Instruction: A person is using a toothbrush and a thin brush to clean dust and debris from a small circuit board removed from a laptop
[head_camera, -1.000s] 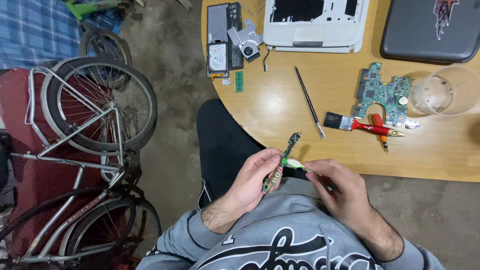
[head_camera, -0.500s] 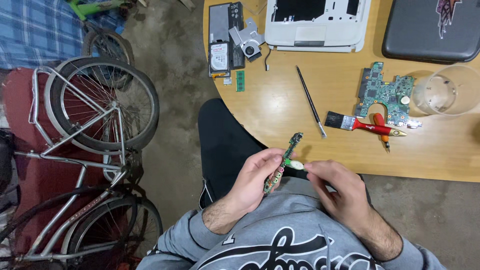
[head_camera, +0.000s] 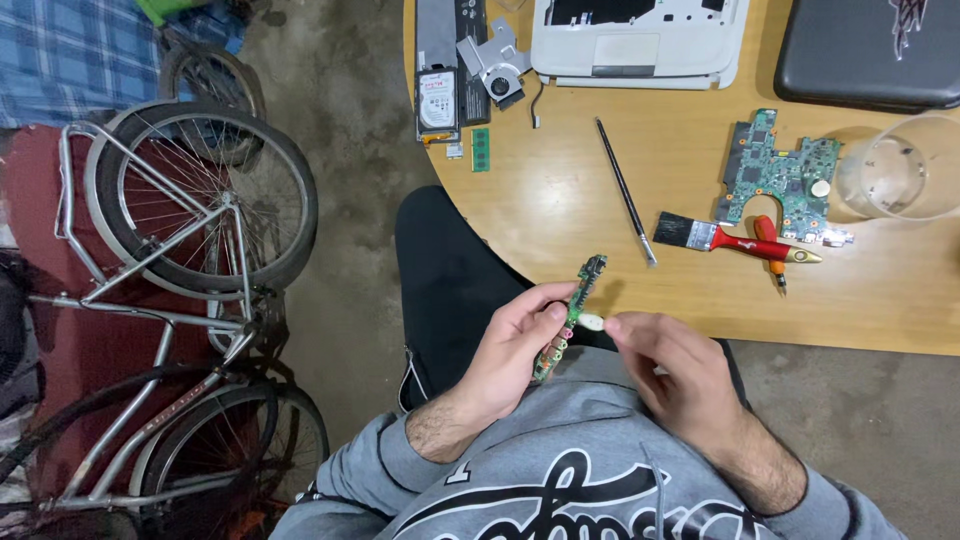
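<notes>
Up at the table's (head_camera: 560, 215) far left edge lies a hard drive (head_camera: 437, 103) with a white rectangular label (head_camera: 437, 101) covering most of its top, a thin red band across the label's upper end and fine dark print below. To its right sits a closed dark grey laptop (head_camera: 868, 55), lid down, screen hidden, with a small red and white sticker (head_camera: 908, 14) on the lid. No packages or signs anywhere.

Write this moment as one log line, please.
left hand: holds narrow green circuit board | right hand: pinches small white piece against board | table: paintbrush, larger circuit board
</notes>
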